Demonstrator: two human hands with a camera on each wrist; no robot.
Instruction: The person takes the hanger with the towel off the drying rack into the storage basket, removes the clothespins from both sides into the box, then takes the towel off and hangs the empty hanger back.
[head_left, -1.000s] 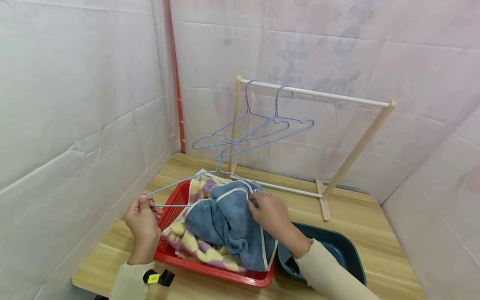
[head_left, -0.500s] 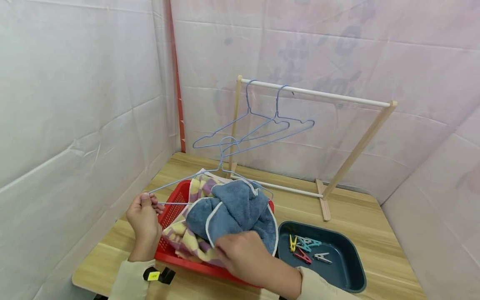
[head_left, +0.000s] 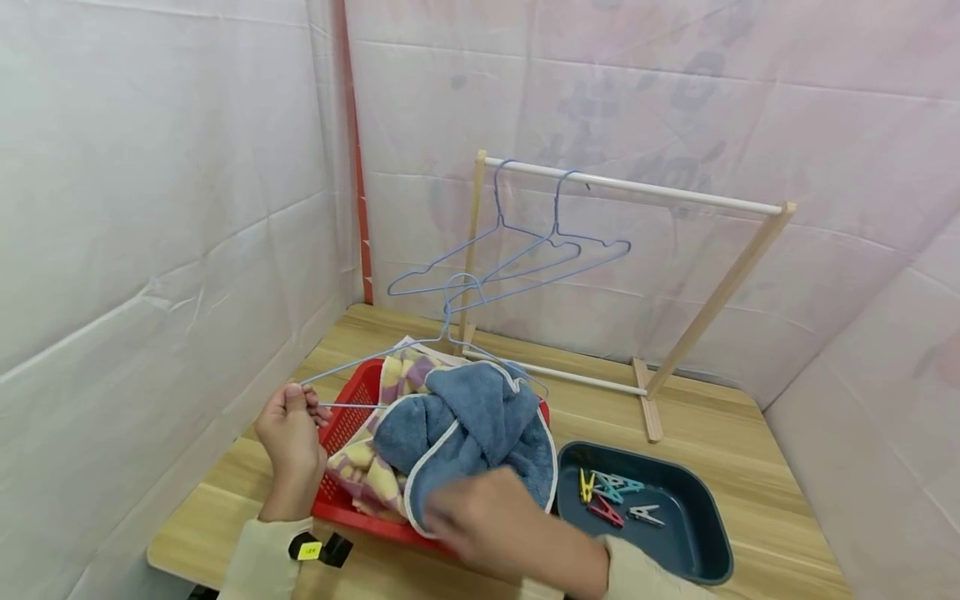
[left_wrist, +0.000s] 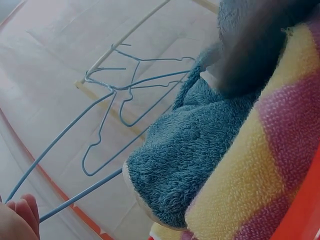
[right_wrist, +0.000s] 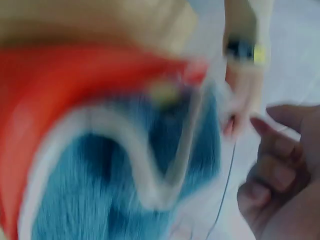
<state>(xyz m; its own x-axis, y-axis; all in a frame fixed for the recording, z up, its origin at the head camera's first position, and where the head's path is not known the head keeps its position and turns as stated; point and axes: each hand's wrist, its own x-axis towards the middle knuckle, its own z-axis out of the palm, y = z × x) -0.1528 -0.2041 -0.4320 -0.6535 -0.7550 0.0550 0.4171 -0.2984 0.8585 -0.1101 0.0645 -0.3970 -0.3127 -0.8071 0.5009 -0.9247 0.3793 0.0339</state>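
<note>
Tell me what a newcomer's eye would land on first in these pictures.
First the blue towel, heaped over a yellow and purple striped towel in the red basket at the near left of the wooden table. Next the left hand pinching the end of a blue wire hanger above the basket, while the blurred right hand is at the towel's white edge. Behind, two more hangers hang on a wooden rack.

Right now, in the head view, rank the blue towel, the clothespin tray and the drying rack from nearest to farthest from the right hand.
1. blue towel: right at the right hand, in the red basket.
2. clothespin tray: to its right.
3. drying rack: at the back.
</note>
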